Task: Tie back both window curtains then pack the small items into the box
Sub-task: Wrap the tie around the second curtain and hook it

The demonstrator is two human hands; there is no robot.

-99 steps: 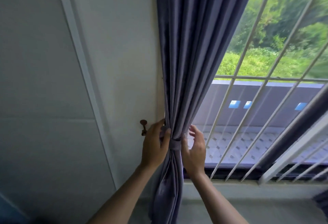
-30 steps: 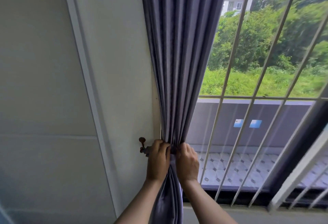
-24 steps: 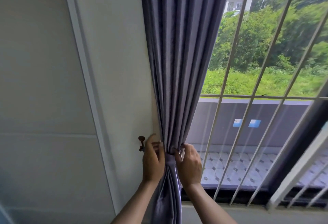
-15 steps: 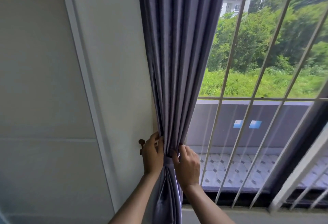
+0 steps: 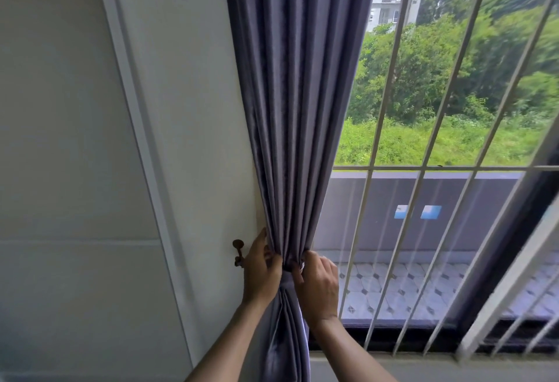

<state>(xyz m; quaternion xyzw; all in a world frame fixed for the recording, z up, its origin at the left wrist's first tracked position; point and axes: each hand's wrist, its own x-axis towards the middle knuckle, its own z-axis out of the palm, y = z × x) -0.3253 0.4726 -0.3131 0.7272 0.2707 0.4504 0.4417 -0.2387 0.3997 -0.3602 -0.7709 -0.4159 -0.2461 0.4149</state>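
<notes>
One curtain (image 5: 290, 109) in view here, grey-purple, hanging between the wall panel and the barred window, bunched tight at about waist level. Both hands are right on that bunch. The left hand (image 5: 261, 272) is wrapped round the wall side of it, fingers curled into the fabric, and the right hand (image 5: 317, 285) pinches the window side, with what looks like a small ring or loop at its fingertips. So neither grip is spread: both are closed on the cloth or the tie band (image 5: 287, 275) circling it, and I can't tell which exactly.

The holding makes sense to me. You squeeze the folds together so the band stays snug while its end reaches the hook (image 5: 238, 251), the one little brown peg on the wall just left of the left hand. It doesn't look hooked on yet.

Count: one curtain, one hook, two hands. The second curtain, the box and the small items aren't in view.
</notes>
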